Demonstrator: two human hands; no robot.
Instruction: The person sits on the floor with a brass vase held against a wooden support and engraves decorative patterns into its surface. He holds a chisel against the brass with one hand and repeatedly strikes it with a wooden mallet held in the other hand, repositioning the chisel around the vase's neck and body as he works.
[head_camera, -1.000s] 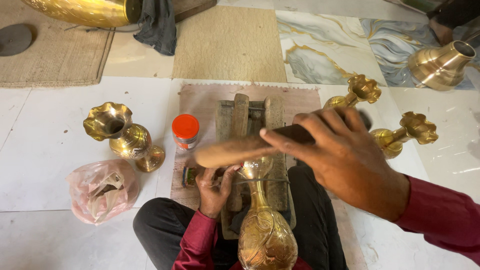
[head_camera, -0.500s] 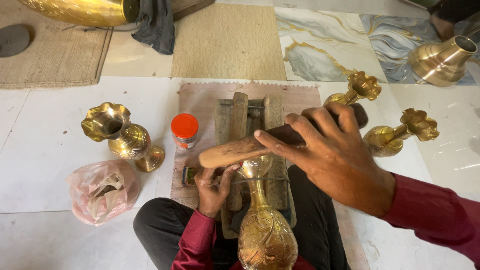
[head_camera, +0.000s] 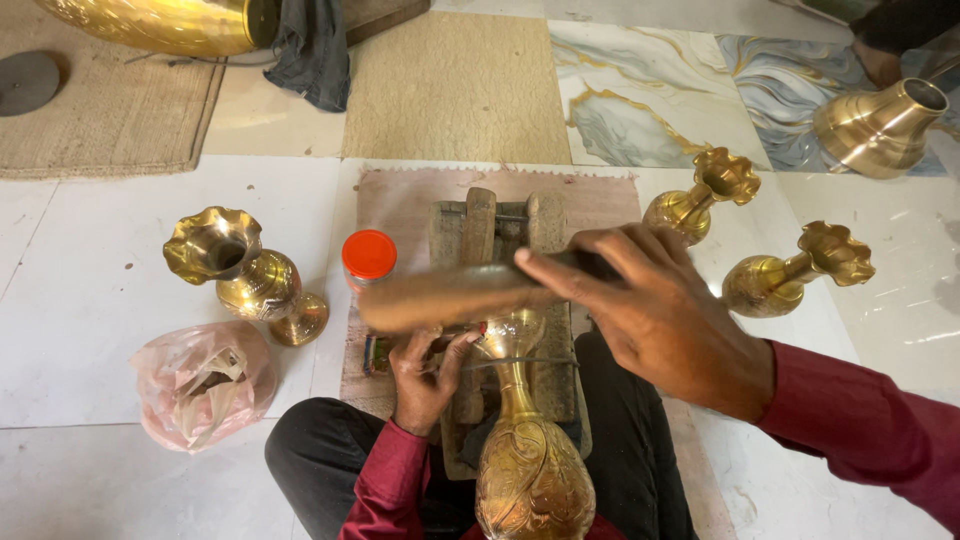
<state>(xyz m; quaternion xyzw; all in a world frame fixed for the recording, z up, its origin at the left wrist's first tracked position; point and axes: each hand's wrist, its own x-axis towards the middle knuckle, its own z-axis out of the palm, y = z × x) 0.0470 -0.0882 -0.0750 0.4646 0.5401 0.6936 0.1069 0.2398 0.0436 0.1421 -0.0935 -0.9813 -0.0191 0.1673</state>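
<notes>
The right hand (head_camera: 670, 320) grips a wooden mallet (head_camera: 450, 293) above the brass vase (head_camera: 525, 440), which lies on a wooden block (head_camera: 480, 225) between the knees. The left hand (head_camera: 425, 375) has its fingers closed on a small tool at the vase's neck. A skewed blow could hit those fingers or dent the neck.

Down comes the right hand (head_camera: 668, 318), swinging the wooden mallet (head_camera: 450, 297) lower and leftward, its head now at frame centre (blurred), just above the brass vase (head_camera: 528, 455) neck.

Bare tiles left of jar (head_camera: 369, 256) — fluted vase (head_camera: 243, 272), plastic bag (head_camera: 203, 382) block.
</notes>
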